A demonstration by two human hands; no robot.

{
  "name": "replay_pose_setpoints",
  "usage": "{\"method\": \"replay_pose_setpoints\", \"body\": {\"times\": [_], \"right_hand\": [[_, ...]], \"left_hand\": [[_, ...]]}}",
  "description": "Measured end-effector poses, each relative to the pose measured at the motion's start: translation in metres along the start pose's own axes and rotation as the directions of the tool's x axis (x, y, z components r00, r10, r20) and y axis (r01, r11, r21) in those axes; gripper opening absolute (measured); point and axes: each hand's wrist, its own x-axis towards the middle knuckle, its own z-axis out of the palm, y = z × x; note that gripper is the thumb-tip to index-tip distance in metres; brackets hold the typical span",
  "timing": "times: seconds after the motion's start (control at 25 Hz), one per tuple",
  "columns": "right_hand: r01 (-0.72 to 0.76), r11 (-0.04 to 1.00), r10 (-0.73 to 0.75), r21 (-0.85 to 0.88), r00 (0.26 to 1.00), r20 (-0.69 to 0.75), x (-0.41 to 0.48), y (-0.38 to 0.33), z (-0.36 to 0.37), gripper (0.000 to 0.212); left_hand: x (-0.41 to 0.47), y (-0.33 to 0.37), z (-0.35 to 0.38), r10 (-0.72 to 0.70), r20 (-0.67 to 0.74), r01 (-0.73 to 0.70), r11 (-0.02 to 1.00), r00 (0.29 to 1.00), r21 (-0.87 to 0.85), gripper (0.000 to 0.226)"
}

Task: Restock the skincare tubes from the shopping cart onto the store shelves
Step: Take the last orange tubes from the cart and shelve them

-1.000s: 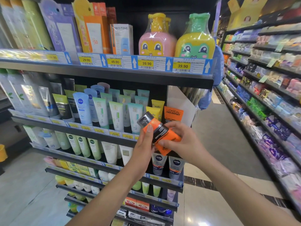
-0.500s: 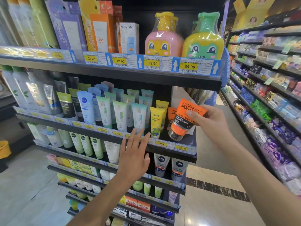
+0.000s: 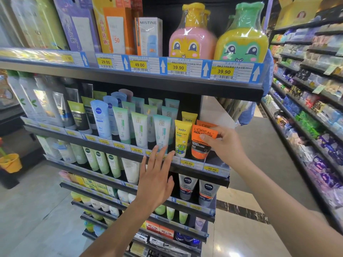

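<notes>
An orange and black L'Oreal Men Expert tube (image 3: 200,145) stands cap-down at the right end of the second shelf (image 3: 213,178). My right hand (image 3: 225,143) pinches its flat top end. A second orange tube stands just behind it. A yellow tube (image 3: 181,139) with a cartoon frog stands next to it on the left. My left hand (image 3: 156,179) is spread flat with straight fingers, and its fingertips reach the shelf's front edge below a white and teal tube (image 3: 161,131). The shopping cart is out of view.
Rows of Nivea and other tubes fill the shelves to the left and below. Cartoon bottles (image 3: 241,34) and boxed sunscreens stand on the top shelf. A stocked aisle shelf (image 3: 311,101) runs along the right. An orange bucket (image 3: 11,162) sits at the far left.
My right hand has lowered the orange tube from the air onto the second shelf, upright beside the yellow tube. My left hand let go of it earlier and now stays spread at the shelf edge.
</notes>
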Motion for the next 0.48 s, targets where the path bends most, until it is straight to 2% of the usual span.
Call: {"method": "replay_pose_setpoints", "body": {"times": [0.08,0.2,0.48], "right_hand": [[-0.003,1.0,0.003,-0.027,1.0,0.015,0.0,0.005,0.002,0.013],[0.02,0.996,-0.018,-0.084,0.999,0.028,0.0,0.011,0.004,0.025],[0.015,0.997,-0.014,-0.08,1.0,0.011,-0.005,0.014,0.002,0.025]], "left_hand": [[0.0,0.0,0.001,0.001,0.0,-0.001,1.0,1.0,0.016,0.083],[0.0,0.0,0.003,-0.004,-0.006,0.004,1.0,1.0,0.027,0.085],[-0.001,0.002,0.007,-0.009,-0.014,0.01,0.998,1.0,0.062,0.086]]}}
